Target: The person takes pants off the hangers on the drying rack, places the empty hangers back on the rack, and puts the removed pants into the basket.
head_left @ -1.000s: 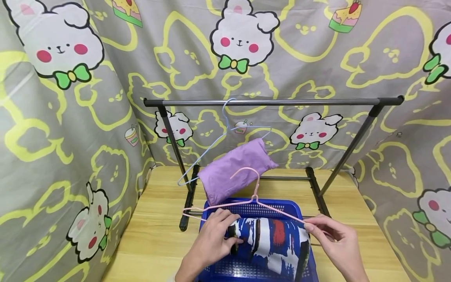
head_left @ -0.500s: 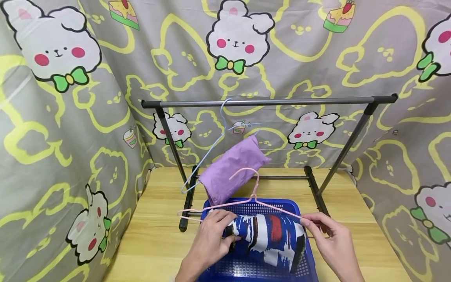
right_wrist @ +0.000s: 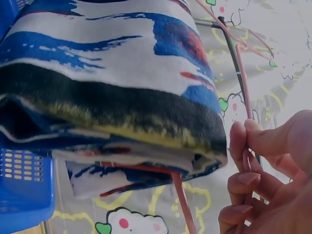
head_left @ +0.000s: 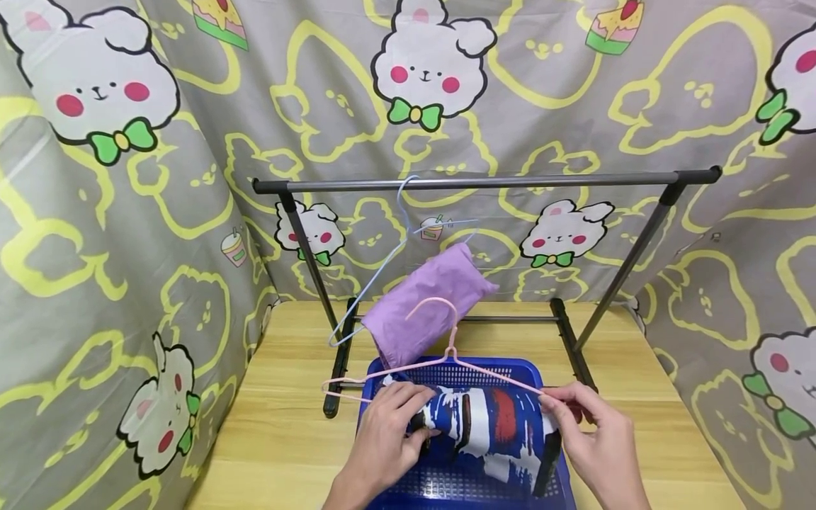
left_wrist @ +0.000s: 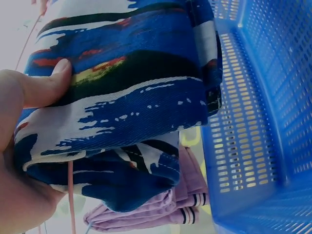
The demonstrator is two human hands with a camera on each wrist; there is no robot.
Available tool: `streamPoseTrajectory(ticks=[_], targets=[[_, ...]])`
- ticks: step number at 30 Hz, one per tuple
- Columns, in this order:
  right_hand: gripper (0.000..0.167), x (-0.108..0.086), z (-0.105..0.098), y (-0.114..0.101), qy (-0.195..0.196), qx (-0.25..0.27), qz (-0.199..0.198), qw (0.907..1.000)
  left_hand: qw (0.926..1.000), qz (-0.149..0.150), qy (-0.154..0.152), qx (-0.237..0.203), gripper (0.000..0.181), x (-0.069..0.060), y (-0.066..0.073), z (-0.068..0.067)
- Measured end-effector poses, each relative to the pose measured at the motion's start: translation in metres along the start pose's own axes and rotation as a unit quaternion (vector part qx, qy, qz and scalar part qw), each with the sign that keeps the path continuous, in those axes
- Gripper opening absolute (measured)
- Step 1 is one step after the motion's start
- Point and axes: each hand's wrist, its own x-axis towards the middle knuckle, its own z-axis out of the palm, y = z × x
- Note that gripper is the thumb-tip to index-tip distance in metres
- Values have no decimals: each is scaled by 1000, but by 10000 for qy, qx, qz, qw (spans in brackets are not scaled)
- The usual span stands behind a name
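Observation:
My left hand (head_left: 389, 435) grips the left side of a folded blue, white, red and black patterned cloth (head_left: 500, 421). In the left wrist view the thumb lies on top of this cloth (left_wrist: 131, 97) and the fingers are hidden beneath. The cloth hangs over the lower bar of a pink hanger (head_left: 451, 352), whose hook points up. At the hanger's right end, my right hand (head_left: 596, 439) pinches the pink wire between thumb and fingers. The right wrist view shows that hand (right_wrist: 273, 170) just beside the cloth's edge.
Below the cloth stands a blue perforated basket (head_left: 525, 366) on a wooden table (head_left: 255, 439). Behind it a black rack's bar (head_left: 542, 181) carries a light blue hanger (head_left: 370, 289) with a folded purple garment (head_left: 427, 304). Patterned curtains (head_left: 344, 85) enclose the back and sides.
The pink hanger's hook has shifted a little to the left, and my right hand with its end has moved slightly left. Both hands keep their hold.

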Motion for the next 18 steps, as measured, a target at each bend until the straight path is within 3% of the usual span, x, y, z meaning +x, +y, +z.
streamPoseTrajectory(ticks=[9, 13, 18], targets=[[25, 1, 7, -6, -127, -349, -249, 9990, 9998, -22, -134, 176, 47, 3, 2, -1], [16, 0, 8, -7, -236, -478, -226, 9983, 9996, -136, -184, 162, 48, 2, 4, -1], [17, -2, 11, -10, -331, -548, -147, 9978, 9999, -5, -97, 91, 47, 4, 6, 0]])
